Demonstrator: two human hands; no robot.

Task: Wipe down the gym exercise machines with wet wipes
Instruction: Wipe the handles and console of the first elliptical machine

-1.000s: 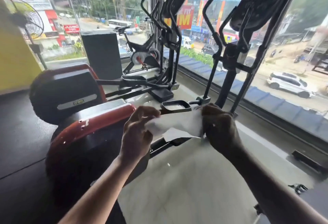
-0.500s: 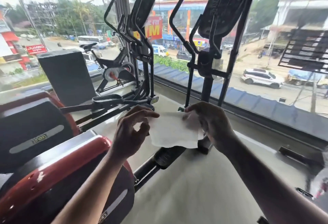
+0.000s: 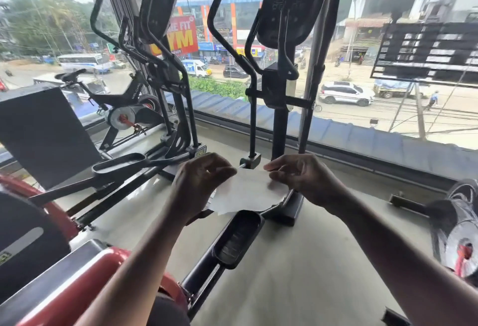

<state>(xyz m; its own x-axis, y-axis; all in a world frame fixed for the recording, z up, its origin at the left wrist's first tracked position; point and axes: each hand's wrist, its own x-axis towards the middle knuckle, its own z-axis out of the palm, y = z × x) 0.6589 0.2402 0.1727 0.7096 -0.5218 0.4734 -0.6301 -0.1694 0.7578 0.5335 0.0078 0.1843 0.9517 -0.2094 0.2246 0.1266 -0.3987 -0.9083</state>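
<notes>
A white wet wipe (image 3: 247, 192) is stretched flat in the air between my two hands, in front of my chest. My left hand (image 3: 196, 183) pinches its left edge. My right hand (image 3: 305, 179) pinches its right edge with thumb and fingers. Straight ahead stands a black elliptical trainer (image 3: 280, 87) with a dark console at the top and long handlebars. Its foot pedal (image 3: 236, 239) lies just below the wipe. Neither hand touches the machine.
A second elliptical (image 3: 160, 49) stands to the left, with a spin bike (image 3: 121, 108) behind it. Red and black machine housing (image 3: 51, 261) fills the lower left. A fan (image 3: 457, 230) lies at the right. A large window (image 3: 388, 118) runs behind the machines. The floor is pale.
My view has swung right and up toward the near elliptical. The wipe, partly folded a second ago, is now spread wider between my hands.
</notes>
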